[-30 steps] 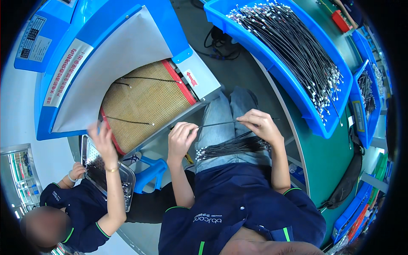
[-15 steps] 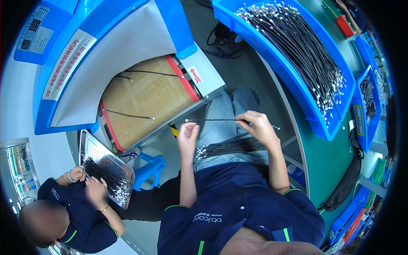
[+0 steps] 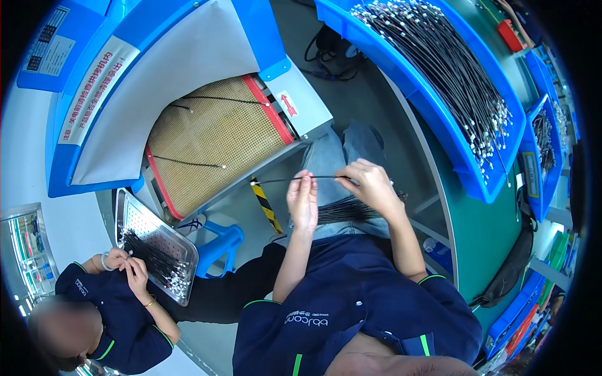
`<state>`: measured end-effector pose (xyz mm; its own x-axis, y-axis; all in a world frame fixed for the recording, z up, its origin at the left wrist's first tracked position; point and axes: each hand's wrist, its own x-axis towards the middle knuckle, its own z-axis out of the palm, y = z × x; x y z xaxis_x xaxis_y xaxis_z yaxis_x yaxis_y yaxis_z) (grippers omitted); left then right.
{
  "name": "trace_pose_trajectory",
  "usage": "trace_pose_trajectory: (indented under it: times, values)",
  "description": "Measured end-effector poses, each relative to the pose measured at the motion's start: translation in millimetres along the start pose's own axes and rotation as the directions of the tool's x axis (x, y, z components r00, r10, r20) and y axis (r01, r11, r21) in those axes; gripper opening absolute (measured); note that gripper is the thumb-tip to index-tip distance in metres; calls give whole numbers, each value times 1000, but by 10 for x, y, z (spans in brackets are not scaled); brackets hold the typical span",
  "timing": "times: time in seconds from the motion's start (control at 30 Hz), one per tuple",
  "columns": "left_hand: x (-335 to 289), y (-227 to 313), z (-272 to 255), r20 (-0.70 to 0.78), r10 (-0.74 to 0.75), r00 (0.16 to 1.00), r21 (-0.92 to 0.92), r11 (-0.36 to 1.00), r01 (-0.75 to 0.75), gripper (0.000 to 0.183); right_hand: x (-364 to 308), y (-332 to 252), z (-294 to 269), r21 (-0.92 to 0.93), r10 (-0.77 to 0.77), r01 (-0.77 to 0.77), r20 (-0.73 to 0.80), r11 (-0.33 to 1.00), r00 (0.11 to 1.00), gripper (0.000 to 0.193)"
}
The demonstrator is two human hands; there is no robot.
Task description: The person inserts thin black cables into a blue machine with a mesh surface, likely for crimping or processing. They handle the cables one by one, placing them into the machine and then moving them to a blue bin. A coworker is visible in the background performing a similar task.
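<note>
A thin black cable (image 3: 276,180) with a small white connector at its left end stretches level above my thighs. My left hand (image 3: 303,203) pinches it partway along, fingers pointing up. A short way to the right, my right hand (image 3: 369,188) grips the same cable between thumb and fingers; that hand hides the cable's right end. Below both hands, a bundle of similar black cables (image 3: 345,212) lies across my lap, partly covered by my hands and wrists.
Ahead on the left, a blue-framed machine has a mesh conveyor belt (image 3: 213,141) carrying a few cables. A blue bin (image 3: 414,106) full of cables stands at right on a green table (image 3: 467,222). At left, a co-worker handles cables over a metal tray (image 3: 135,210) near a blue stool (image 3: 221,247).
My left hand has moved right and closed on the cable, which has shifted left. My right hand has moved slightly left. The co-worker's hands have come together.
</note>
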<state>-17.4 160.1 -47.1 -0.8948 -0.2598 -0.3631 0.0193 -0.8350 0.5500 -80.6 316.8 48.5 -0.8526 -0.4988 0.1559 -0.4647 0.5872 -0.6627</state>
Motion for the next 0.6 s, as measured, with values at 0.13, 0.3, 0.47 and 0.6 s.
trace_pose_trajectory:
  times: [0.13, 0.3, 0.47, 0.6]
  values:
    - [81, 192, -101, -67, 107, 992, 9, 994, -106, 17, -73, 131, -116, -1, 56, -56, -18, 998, 998, 11]
    - [121, 290, -182, -80, 191, 978, 25, 981, -190, 17, -135, 179, -154, 144, 162, -159, -9, 977, 987, 12]
    - [120, 308, -201, -114, 205, 972, 72, 978, -198, 18, -125, 124, -132, 221, 212, -196, -51, 955, 976, 11]
    - [108, 343, -176, -110, 210, 972, 82, 976, -201, 18, -140, 133, -130, 234, 193, -174, -57, 956, 980, 10]
